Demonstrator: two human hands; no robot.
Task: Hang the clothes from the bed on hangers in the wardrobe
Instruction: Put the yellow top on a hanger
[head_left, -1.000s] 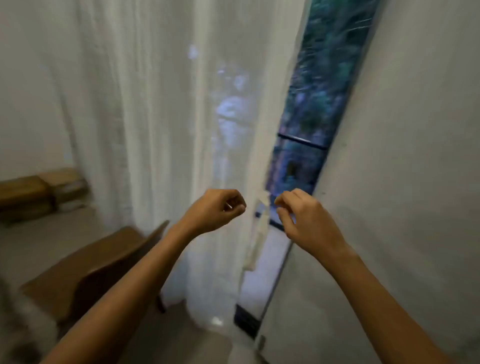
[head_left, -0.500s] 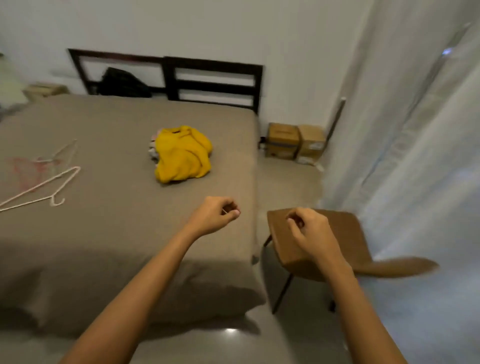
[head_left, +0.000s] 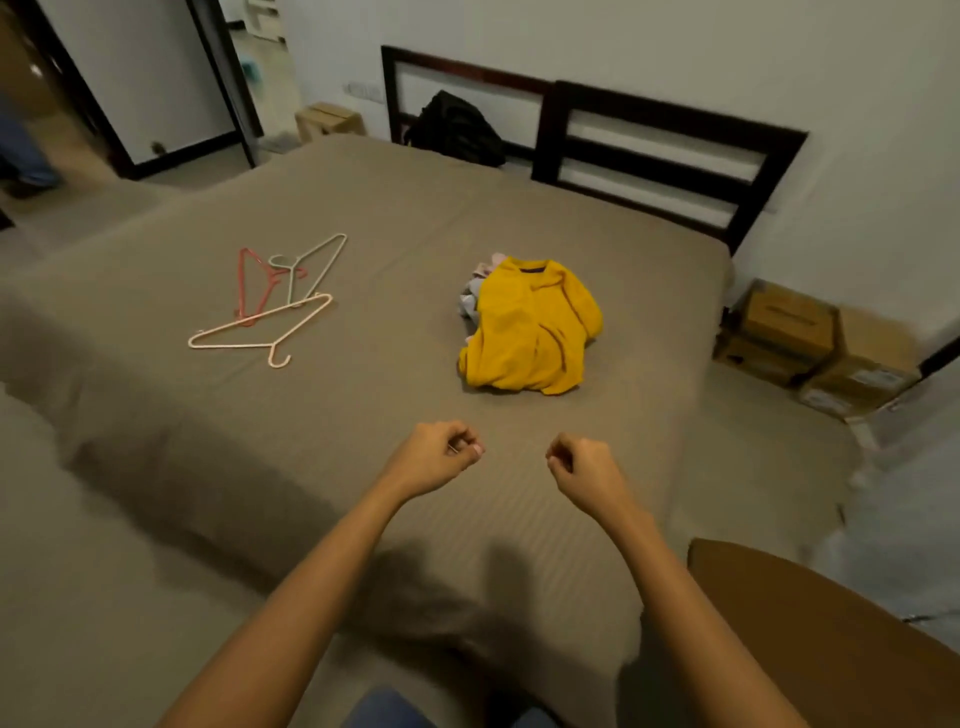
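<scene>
A pile of clothes with a yellow top (head_left: 530, 325) uppermost lies on the brown bed (head_left: 363, 441), right of centre. Three hangers rest left of it: a pale pink one (head_left: 260, 332), a red one (head_left: 249, 283) and a grey-green one (head_left: 311, 267). My left hand (head_left: 434, 457) and my right hand (head_left: 582, 467) hover over the bed's near part, below the clothes, both with fingers curled and nothing in them. The wardrobe is not clearly in view.
A dark headboard (head_left: 665, 145) stands at the far side with a black bag (head_left: 457, 130) leaning against it. Cardboard boxes (head_left: 815, 348) sit on the floor at the right. A brown chair (head_left: 831, 639) is at the bottom right. A doorway (head_left: 130, 83) opens at the top left.
My view has swung left from the curtain and window to the bed. The hangers and clothes pile now lie before me. Both hands stayed curled and empty throughout.
</scene>
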